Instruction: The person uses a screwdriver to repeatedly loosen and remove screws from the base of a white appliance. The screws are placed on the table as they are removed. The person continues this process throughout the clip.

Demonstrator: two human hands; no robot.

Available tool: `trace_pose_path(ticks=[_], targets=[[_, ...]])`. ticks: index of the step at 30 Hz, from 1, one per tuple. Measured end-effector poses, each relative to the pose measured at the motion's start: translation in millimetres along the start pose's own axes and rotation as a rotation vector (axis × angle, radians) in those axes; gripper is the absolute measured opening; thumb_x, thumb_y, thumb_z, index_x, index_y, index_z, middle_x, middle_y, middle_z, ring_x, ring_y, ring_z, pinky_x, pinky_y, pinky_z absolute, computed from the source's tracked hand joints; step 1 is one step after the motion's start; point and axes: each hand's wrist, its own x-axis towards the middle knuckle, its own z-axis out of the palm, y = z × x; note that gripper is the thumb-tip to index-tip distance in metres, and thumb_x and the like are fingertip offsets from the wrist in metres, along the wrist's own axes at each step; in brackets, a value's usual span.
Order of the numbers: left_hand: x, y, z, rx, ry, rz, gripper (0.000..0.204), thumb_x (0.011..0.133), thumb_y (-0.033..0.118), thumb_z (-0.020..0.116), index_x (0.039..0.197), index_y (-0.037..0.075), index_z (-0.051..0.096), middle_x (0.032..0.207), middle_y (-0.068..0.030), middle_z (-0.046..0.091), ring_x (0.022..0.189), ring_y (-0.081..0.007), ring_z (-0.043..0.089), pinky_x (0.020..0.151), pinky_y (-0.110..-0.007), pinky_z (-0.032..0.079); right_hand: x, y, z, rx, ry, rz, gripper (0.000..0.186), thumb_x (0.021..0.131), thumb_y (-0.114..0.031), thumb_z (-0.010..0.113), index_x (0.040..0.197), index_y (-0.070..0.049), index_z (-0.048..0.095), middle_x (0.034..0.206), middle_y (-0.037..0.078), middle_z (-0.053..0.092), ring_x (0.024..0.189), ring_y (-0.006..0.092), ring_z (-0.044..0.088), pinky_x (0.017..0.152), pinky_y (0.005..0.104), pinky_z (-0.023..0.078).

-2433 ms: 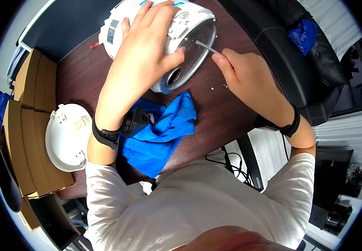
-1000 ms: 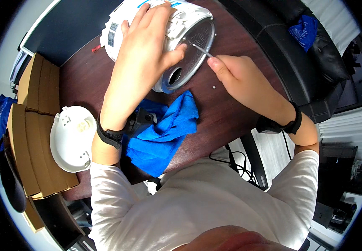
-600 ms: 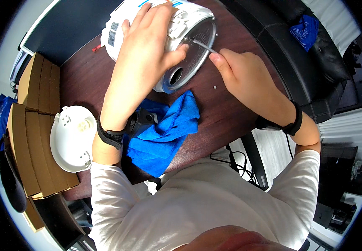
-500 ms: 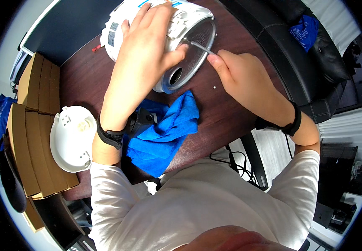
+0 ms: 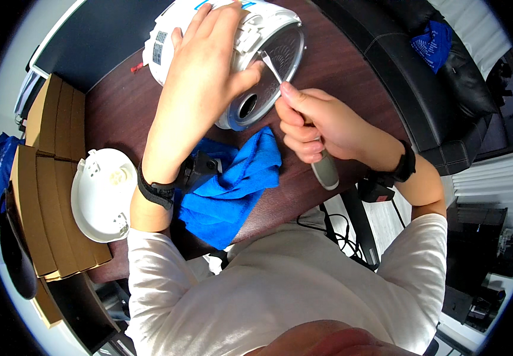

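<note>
A rounded white appliance (image 5: 164,38) lies on its side at the far end of the table, its underside with a dark oval hole facing me. My left hand (image 5: 209,65) grips its side, fingers spread over the housing and thumb at the rim of the underside. In my right hand (image 5: 321,121), closed around the grey handle, is a screwdriver (image 5: 326,172) with a flat metal blade. The blade's tip is close to the white plastic edge by my left thumb; whether it touches cannot be made out. A crumpled blue cloth (image 5: 244,184) lies below my left wrist.
A white oval cover (image 5: 99,207) rests at the table's left, beside several cardboard boxes (image 5: 60,202). Behind the appliance stands a dark panel (image 5: 102,41). A black leather sofa (image 5: 410,77) borders the right. Cables (image 5: 345,237) hang near the front edge.
My right hand has moved left and lower, turning the screwdriver steeper so its grey handle now shows. A small metal piece on the table is now hidden by that hand. My left hand stays put.
</note>
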Motion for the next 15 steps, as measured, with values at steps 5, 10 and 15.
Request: trace_pose_path(ticks=[5,10,15], targets=[[0.0,-0.7,-2.4,-0.005,-0.018,-0.008,0.065,0.073,0.018,0.074,0.129,0.002,0.046,0.118,-0.0202,0.056,0.114,-0.0380,0.051,0.100,-0.042,0.037,-3.9,1.5,-14.0,-0.323,0.032,-0.136,0.046,0.101,-0.040,0.037,0.068,-0.010,0.048,0.049,-0.001,0.042,0.040,0.0132,0.044,0.039,0.0283,0.036],[0.2,-1.3,-1.0,0.017,-0.009,0.003,0.065,0.073,0.019,0.073,0.129,0.002,0.047,0.118,-0.0198,0.056,0.114,-0.0377,0.052,0.099,-0.042,0.037,-8.5,1.0,-17.2,-1.453,0.627,-0.713,0.035,0.096,-0.028,0.050,0.069,-0.006,0.057,0.055,0.016,0.056,0.051,0.0367,0.057,0.048,0.0449,0.045],[0.0,1.3,-1.1,-0.002,-0.005,-0.006,0.064,0.073,0.019,0.073,0.129,0.003,0.047,0.118,-0.0197,0.056,0.113,-0.0381,0.052,0.099,-0.042,0.037,-6.9,-3.7,-10.1,-1.625,0.723,-0.722,0.037,0.094,-0.029,0.054,0.065,-0.006,0.055,0.053,0.018,0.054,0.050,0.0367,0.058,0.047,0.0460,0.045]])
